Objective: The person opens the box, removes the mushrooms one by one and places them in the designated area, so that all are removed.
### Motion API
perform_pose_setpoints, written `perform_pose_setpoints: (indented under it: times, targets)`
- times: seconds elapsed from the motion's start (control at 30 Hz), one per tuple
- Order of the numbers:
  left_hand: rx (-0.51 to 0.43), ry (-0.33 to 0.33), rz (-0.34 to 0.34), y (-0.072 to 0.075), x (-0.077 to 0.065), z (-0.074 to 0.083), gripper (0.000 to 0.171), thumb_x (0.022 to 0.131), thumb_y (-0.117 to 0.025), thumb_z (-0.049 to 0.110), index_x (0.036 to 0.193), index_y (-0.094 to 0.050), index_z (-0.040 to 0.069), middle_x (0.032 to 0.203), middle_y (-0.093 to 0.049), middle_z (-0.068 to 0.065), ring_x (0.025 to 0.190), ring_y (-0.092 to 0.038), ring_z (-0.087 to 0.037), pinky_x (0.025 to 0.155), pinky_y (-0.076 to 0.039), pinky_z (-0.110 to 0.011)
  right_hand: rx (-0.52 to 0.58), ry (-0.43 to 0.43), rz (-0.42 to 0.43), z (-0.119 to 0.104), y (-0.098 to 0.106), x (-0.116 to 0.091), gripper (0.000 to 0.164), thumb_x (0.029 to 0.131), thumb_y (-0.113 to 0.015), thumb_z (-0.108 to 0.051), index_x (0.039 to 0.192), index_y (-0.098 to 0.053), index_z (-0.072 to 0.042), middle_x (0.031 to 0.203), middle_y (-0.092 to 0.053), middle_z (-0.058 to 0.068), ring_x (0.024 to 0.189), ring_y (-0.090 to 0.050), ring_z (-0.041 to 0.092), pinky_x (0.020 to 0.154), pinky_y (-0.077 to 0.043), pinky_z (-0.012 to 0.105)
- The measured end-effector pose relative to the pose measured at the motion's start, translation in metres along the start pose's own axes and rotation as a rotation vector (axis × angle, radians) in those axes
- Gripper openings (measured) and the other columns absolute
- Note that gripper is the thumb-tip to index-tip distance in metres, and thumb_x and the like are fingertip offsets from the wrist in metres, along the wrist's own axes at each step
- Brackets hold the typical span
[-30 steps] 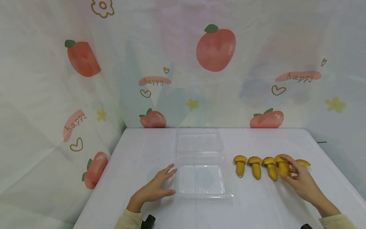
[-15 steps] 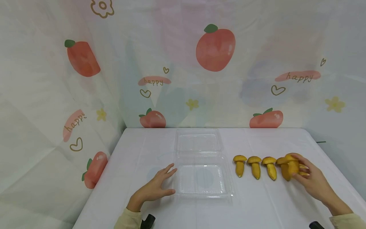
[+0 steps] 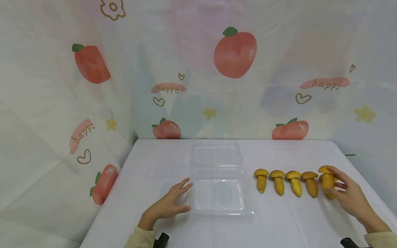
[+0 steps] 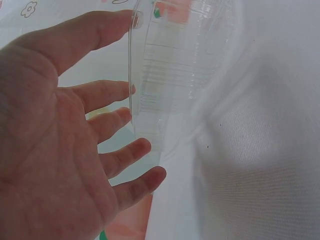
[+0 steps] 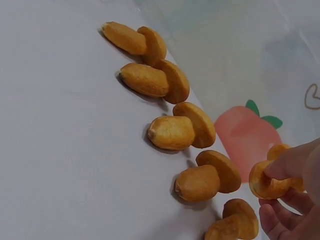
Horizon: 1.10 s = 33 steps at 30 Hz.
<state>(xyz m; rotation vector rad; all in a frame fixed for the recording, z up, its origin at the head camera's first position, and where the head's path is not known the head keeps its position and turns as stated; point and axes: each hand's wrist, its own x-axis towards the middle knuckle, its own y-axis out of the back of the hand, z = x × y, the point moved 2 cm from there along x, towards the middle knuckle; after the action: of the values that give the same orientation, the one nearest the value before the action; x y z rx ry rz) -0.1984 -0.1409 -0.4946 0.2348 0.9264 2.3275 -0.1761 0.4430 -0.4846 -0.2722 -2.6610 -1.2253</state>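
Note:
My right hand [image 3: 352,193] pinches a yellow-brown mushroom [image 3: 328,179], cap away from me, at the right end of a row of similar mushrooms. In the right wrist view the held mushroom [image 5: 267,182] appears raised off the table, the thumb across its stem. Below it lies the row's last mushroom [image 5: 222,227], mostly hidden in the head view. Spread fingers of my left hand [image 3: 165,205] stand at the left side of a clear plastic clamshell box [image 3: 198,212]. Its fingertips meet the rim in the left wrist view; how firmly they touch, I cannot tell.
Several mushrooms [image 3: 295,184] lie side by side right of the box, caps toward the back. The box's lid [image 3: 215,155] lies folded back toward the rear edge. A white cloth covers the table [image 3: 266,224]; printed curtains [image 3: 198,69] hang behind and to the left.
Holding the mushroom, my right hand has moved right along the row, uncovering the fourth mushroom and covering the last one. The left hand and the box have stayed put.

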Motion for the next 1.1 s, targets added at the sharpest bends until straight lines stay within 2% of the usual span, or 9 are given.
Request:
perform_pose_setpoints:
  times: [0.07, 0.17, 0.27, 0.37, 0.47, 0.63, 0.83, 0.93, 1.1]
  targets:
    - [0.001, -0.001, -0.001, 0.000, 0.000, 0.000, 0.079, 0.095, -0.071, 0.031, 0.159, -0.032, 0.008, 0.171, -0.013, -0.013, 0.155, -0.016, -0.040, 0.116, -0.027, -0.069, -0.006, -0.026, -0.009, 0.003, 0.002, 0.000, 0.072, 0.094, -0.062, 0.006, 0.157, -0.029, -0.003, 0.142, -0.044, 0.025, 0.097, -0.022, -0.028, 0.070, -0.035, -0.003]
    - [0.002, -0.004, 0.000, 0.000, 0.001, 0.001, 0.079, 0.095, -0.071, 0.031, 0.159, -0.032, 0.007, 0.171, -0.013, -0.013, 0.155, -0.016, -0.041, 0.116, -0.026, -0.070, 0.015, -0.011, 0.024, 0.006, 0.006, -0.001, 0.071, 0.093, -0.062, 0.007, 0.157, -0.032, -0.005, 0.140, -0.048, -0.010, 0.099, -0.024, -0.027, 0.072, -0.034, -0.003]
    - [0.003, -0.004, 0.001, 0.000, 0.001, 0.001, 0.079, 0.095, -0.071, 0.031, 0.159, -0.032, 0.007, 0.171, -0.013, -0.014, 0.155, -0.016, -0.041, 0.116, -0.026, -0.070, 0.040, 0.016, 0.060, 0.010, 0.008, -0.003, 0.073, 0.092, -0.062, 0.009, 0.157, -0.035, -0.010, 0.128, -0.032, -0.042, 0.103, -0.026, -0.028, 0.075, -0.034, -0.005]
    - [0.003, 0.003, 0.000, 0.000, 0.000, 0.001, 0.079, 0.095, -0.071, 0.031, 0.159, -0.032, 0.007, 0.171, -0.013, -0.013, 0.155, -0.016, -0.040, 0.116, -0.026, -0.070, 0.052, 0.024, 0.080, 0.015, 0.010, -0.006, 0.076, 0.091, -0.061, 0.011, 0.158, -0.035, -0.015, 0.134, -0.030, -0.046, 0.105, -0.025, -0.030, 0.076, -0.033, -0.005]
    - [0.005, 0.004, -0.003, 0.000, 0.000, 0.001, 0.079, 0.095, -0.071, 0.031, 0.159, -0.032, 0.008, 0.171, -0.012, -0.013, 0.155, -0.016, -0.041, 0.116, -0.026, -0.070, 0.026, -0.017, 0.084, 0.019, 0.013, -0.007, 0.077, 0.093, -0.061, 0.008, 0.160, -0.032, -0.016, 0.147, -0.034, -0.032, 0.105, -0.024, -0.029, 0.075, -0.031, -0.006]
    - [0.016, -0.006, 0.002, 0.001, 0.001, 0.001, 0.078, 0.095, -0.071, 0.030, 0.159, -0.032, 0.007, 0.171, -0.013, -0.014, 0.155, -0.016, -0.042, 0.116, -0.026, -0.070, -0.034, -0.123, 0.065, 0.026, 0.018, -0.004, 0.071, 0.097, -0.059, 0.001, 0.159, -0.028, -0.008, 0.154, -0.035, 0.030, 0.110, -0.041, -0.007, 0.067, -0.031, -0.003]
    - [0.014, -0.001, 0.002, 0.001, 0.001, 0.000, 0.079, 0.094, -0.072, 0.031, 0.159, -0.033, 0.007, 0.171, -0.013, -0.014, 0.155, -0.016, -0.041, 0.116, -0.026, -0.070, -0.030, -0.138, 0.101, 0.039, 0.019, -0.007, 0.069, 0.097, -0.057, 0.003, 0.159, -0.028, -0.005, 0.159, -0.037, 0.014, 0.105, -0.023, -0.025, 0.072, -0.027, -0.005]
    - [0.008, 0.004, 0.002, 0.000, 0.001, 0.000, 0.079, 0.094, -0.072, 0.031, 0.159, -0.033, 0.008, 0.171, -0.013, -0.013, 0.155, -0.016, -0.041, 0.116, -0.026, -0.069, -0.041, -0.171, 0.091, 0.047, 0.019, -0.007, 0.070, 0.095, -0.055, 0.005, 0.159, -0.026, -0.002, 0.158, -0.036, 0.022, 0.116, -0.030, -0.016, 0.071, -0.027, -0.004]
    - [0.016, 0.004, 0.002, 0.000, 0.001, 0.001, 0.079, 0.094, -0.072, 0.030, 0.159, -0.033, 0.008, 0.171, -0.014, -0.013, 0.155, -0.017, -0.041, 0.116, -0.027, -0.069, -0.054, -0.230, 0.046, 0.068, 0.019, -0.005, 0.075, 0.091, -0.052, 0.009, 0.159, -0.022, -0.001, 0.161, -0.023, 0.034, 0.137, -0.035, 0.028, 0.067, -0.028, -0.002]
